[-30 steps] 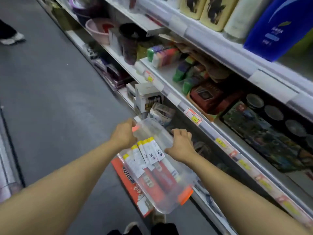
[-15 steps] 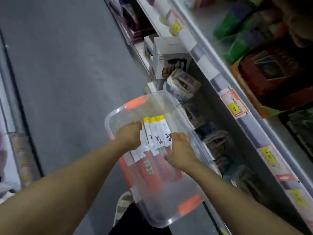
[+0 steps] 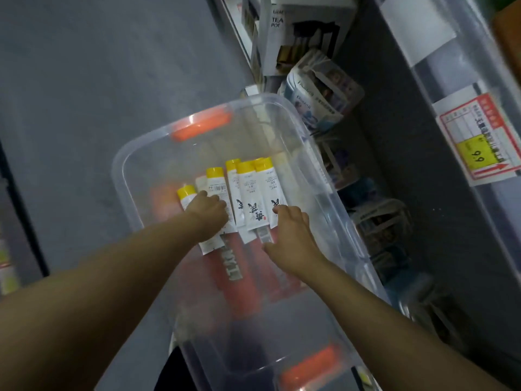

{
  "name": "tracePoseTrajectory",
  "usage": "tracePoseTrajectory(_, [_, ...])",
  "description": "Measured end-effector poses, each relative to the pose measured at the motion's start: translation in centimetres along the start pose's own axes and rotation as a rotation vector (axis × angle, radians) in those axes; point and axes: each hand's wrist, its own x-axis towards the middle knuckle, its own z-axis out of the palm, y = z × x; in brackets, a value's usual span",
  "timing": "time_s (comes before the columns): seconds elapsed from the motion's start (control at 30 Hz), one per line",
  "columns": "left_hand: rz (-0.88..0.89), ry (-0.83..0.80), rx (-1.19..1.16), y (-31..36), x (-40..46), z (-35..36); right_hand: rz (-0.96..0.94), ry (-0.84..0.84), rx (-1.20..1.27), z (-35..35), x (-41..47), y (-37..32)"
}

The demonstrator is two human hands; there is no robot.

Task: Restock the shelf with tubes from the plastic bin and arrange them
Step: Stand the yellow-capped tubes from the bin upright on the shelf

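A clear plastic bin [image 3: 284, 100] with orange handles [image 3: 201, 127] is in front of me, beside the shelving. Several white tubes [image 3: 251, 193] with yellow caps lie side by side in it, caps pointing away from me. My left hand [image 3: 209, 214] is inside the bin, fingers curled over the leftmost tubes. My right hand [image 3: 290, 235] holds the lower ends of the rightmost tubes, thumb on top of one. Red packs [image 3: 235, 273] with lettering show through the bin; I cannot tell whether they lie in it or under it.
A shelf edge with a red and yellow price tag [image 3: 479, 142] runs along the right. A white tea pot box [image 3: 298, 29] and wrapped packs [image 3: 320, 90] sit on the low shelf beyond the bin. Grey floor [image 3: 70, 108] spreads to the left.
The view has tipped down and closer onto the bin. Both hands stay on the white tubes, now spread slightly further apart.
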Motion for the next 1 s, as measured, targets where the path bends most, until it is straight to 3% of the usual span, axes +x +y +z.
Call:
tracePoseTrajectory(0.23, [0.029, -0.005, 0.035, 0.1, 0.7, 0.1, -0.002, -0.003, -0.022, 0.1, 1.3, 1.2])
tracePoseTrajectory(0.43, [-0.051, -0.033, -0.31, -2.3, -1.8, -2.7, -0.051, -0.032, -0.04, -0.9, 1.4, 0.9])
tracePoseTrajectory(0.63, [-0.302, 0.249, -0.909, -3.5, -4.5, -4.5, -0.112, -0.021, -0.144, -1.9, 2.2, 0.2])
tracePoseTrajectory(0.73, [-0.397, 0.402, -1.324, -3.9, -5.8, -5.2, -0.212, 0.022, -0.229, -1.8, 3.9, -0.3])
tracePoseTrajectory(0.87, [-0.381, 0.601, -1.919, -3.9, -6.6, -5.8, -0.444, 0.068, -0.467, -2.4, 6.4, -2.0])
tracePoseTrajectory(1.0, [-0.306, 0.599, -2.134, -3.7, -7.1, -6.1, -0.66, 0.073, -0.79, -2.3, 9.4, -3.3])
